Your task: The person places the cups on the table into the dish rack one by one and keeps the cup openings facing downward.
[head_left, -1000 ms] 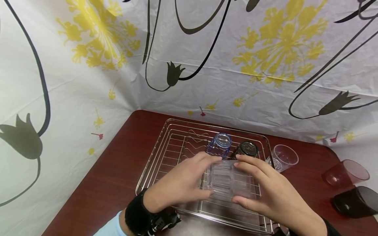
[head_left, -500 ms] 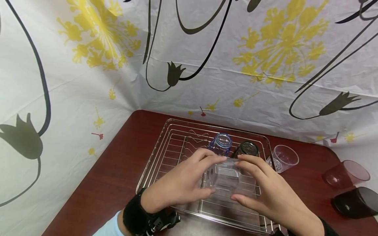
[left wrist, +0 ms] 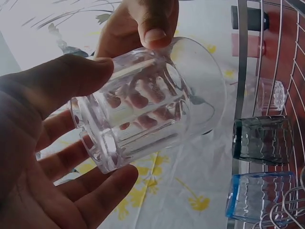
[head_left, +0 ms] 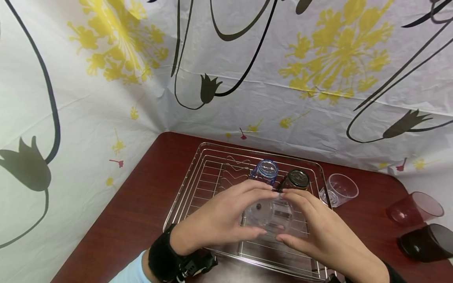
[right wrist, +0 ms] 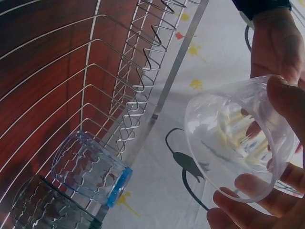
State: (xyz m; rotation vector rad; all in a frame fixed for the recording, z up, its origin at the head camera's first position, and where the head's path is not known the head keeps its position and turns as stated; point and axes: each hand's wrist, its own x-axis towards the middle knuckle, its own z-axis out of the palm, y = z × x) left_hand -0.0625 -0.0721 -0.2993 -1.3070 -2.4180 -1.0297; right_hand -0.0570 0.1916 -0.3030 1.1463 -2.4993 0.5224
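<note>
Both hands hold one clear plastic tumbler (head_left: 270,214) above the wire rack. My left hand (head_left: 226,214) grips it around the thick base, thumb on one side and fingers on the other. My right hand (head_left: 316,224) curves around the side toward the rim. In the left wrist view the tumbler (left wrist: 143,107) lies tilted on its side, its ribbed wall nearest the left palm. Its wide mouth opens toward the camera in the right wrist view. Behind the hands, a blue tumbler (head_left: 266,171) and a dark tumbler (head_left: 298,179) stand upside down in the rack.
The metal wire dish rack (head_left: 201,184) sits on a dark red table (head_left: 131,196). To its right are a clear tumbler (head_left: 341,190), a pinkish tumbler (head_left: 414,208) and a black tumbler (head_left: 426,241). A flower-patterned sheet (head_left: 269,106) hangs around the table.
The tumbler has turned between the hands, so its round base now shows more toward the head camera. My left hand has shifted slightly right, closer to the right hand.
</note>
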